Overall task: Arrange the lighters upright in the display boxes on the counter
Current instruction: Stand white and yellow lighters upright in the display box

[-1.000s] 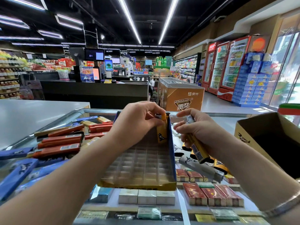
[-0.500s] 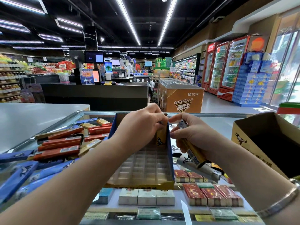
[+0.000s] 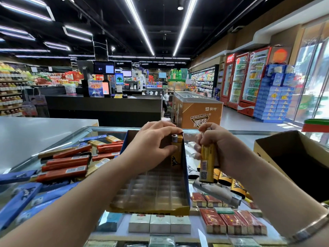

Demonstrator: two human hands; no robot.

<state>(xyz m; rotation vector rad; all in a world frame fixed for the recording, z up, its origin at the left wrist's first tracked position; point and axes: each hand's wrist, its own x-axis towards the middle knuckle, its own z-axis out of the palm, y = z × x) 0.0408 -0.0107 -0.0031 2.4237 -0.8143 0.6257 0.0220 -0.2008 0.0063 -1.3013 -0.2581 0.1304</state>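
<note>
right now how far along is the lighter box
Barely started. One yellow lighter stands upright in the far right corner of the display box, with the left hand on it; every other slot that shows is empty. The right hand grips the next lighter, upright, beside the box. More lighters lie loose on the counter to the right, waiting to go in.

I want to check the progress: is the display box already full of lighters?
No, the display box shows mostly bare slots, with only one yellow lighter upright at its far right corner under the left hand.
</note>
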